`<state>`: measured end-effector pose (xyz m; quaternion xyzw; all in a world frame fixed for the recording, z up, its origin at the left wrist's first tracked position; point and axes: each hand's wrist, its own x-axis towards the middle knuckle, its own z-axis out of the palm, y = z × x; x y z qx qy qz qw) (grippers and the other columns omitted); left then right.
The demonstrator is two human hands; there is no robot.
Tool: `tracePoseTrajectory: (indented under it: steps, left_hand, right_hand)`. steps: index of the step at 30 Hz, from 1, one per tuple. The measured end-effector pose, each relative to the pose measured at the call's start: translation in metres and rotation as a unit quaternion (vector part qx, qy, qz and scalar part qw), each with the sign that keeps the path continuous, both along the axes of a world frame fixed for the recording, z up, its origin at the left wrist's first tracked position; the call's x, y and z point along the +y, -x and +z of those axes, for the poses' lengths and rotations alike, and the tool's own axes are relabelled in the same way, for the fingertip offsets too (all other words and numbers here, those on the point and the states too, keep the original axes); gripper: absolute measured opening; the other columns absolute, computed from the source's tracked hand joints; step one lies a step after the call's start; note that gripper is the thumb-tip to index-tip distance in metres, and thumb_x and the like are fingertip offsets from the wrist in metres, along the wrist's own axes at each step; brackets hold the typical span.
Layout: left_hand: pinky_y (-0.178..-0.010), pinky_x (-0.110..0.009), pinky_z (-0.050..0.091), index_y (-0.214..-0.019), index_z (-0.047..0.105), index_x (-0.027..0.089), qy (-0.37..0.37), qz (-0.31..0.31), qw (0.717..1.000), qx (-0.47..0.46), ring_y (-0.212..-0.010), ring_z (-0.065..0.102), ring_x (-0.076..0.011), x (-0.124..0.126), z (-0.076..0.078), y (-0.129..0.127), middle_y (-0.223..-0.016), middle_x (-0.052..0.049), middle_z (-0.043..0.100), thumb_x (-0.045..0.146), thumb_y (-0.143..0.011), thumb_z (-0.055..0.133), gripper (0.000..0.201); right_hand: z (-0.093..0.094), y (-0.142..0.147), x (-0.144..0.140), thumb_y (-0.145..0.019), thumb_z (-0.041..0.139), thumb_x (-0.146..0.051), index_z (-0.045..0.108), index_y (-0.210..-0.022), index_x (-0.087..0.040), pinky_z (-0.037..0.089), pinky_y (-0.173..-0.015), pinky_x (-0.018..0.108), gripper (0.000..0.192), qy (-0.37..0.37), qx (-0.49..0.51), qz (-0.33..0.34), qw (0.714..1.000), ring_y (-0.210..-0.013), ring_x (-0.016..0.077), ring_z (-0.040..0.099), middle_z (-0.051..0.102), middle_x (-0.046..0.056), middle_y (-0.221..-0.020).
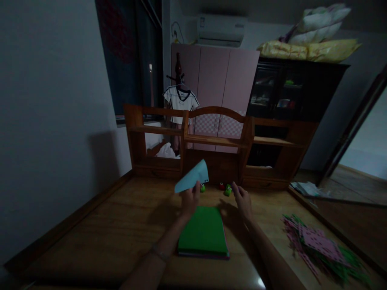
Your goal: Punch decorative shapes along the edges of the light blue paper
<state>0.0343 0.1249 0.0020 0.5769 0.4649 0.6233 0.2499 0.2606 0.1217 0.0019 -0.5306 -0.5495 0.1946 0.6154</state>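
My left hand (pixel 190 200) holds up a folded light-blue sheet of paper (pixel 193 176) above the wooden desk (pixel 121 225). My right hand (pixel 242 200) hovers a little to the right with fingers apart, holding nothing, close to a small green paper punch (pixel 227 190). Below both hands lies a stack of coloured paper with a green sheet on top (pixel 204 232). Another green punch (pixel 202 187) and a red one (pixel 221 186) sit just behind the hands.
A pile of punched pink and green paper sheets (pixel 320 245) lies at the desk's right. A wooden shelf unit (pixel 217 139) stands along the back of the desk. A wall (pixel 54 121) runs on the left. Behind are a pink wardrobe (pixel 220 76) and a dark cabinet (pixel 290 88).
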Motion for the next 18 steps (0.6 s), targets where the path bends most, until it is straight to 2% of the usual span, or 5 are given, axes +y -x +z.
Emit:
tracePoseTrajectory:
  steps: [3, 6, 8, 11, 18]
  left_hand:
    - [-0.081, -0.032, 0.044, -0.072, 0.061, 0.017, -0.022, 0.007, 0.995, 0.1, -0.088, 0.059, -0.0217, -0.006, 0.004, -0.003, -0.082, -0.009, 0.065, 0.045, -0.077, 0.054, 0.029]
    - [-0.067, -0.03, 0.048, -0.069, 0.061, 0.016, 0.019, -0.025, 0.995, 0.099, -0.068, 0.061, -0.0183, 0.005, -0.005, -0.006, -0.07, -0.008, 0.064, 0.043, -0.079, 0.05, 0.031]
    - [-0.05, -0.027, 0.045, -0.067, 0.06, 0.014, 0.145, -0.128, 0.981, 0.018, -0.049, 0.056, -0.0143, 0.016, -0.012, -0.006, -0.062, -0.007, 0.062, 0.041, -0.08, 0.044, 0.034]
    - [-0.041, -0.022, 0.04, -0.062, 0.058, 0.011, 0.245, -0.155, 0.951, -0.106, -0.039, 0.05, -0.0107, 0.025, -0.019, -0.004, -0.053, -0.005, 0.059, 0.036, -0.075, 0.048, 0.03]
    - [-0.051, -0.023, 0.046, -0.073, 0.062, 0.008, 0.216, -0.235, 0.886, -0.338, -0.059, 0.061, -0.0158, 0.016, -0.006, -0.004, -0.072, -0.011, 0.067, 0.033, -0.069, 0.06, 0.026]
  right_hand:
    - [0.0, 0.002, -0.003, -0.078, 0.049, -0.06, 0.065, -0.087, -0.016, 0.04, -0.066, 0.028, 0.048, -0.012, -0.071, -0.014, 0.997, -0.073, 0.0206, 0.058, 0.066, 0.006, -0.078]
    - [-0.004, 0.001, 0.001, -0.079, 0.05, -0.058, 0.064, -0.095, -0.017, 0.041, -0.074, 0.03, 0.046, -0.008, -0.095, -0.022, 0.995, -0.083, 0.0228, 0.059, 0.066, 0.008, -0.089]
    - [-0.008, -0.001, 0.004, -0.079, 0.051, -0.057, 0.062, -0.096, -0.018, 0.041, -0.074, 0.031, 0.045, -0.003, -0.097, -0.032, 0.995, -0.085, 0.0232, 0.059, 0.066, 0.009, -0.091]
    - [-0.013, -0.002, 0.008, -0.078, 0.052, -0.058, 0.06, -0.092, -0.018, 0.042, -0.07, 0.03, 0.043, 0.014, -0.092, -0.041, 0.995, -0.079, 0.023, 0.06, 0.066, 0.008, -0.084]
    - [-0.016, 0.001, 0.007, -0.082, 0.043, -0.06, 0.061, -0.08, -0.018, 0.041, -0.064, 0.029, 0.045, 0.04, -0.144, 0.022, 0.989, -0.072, 0.0226, 0.06, 0.065, 0.008, -0.076]
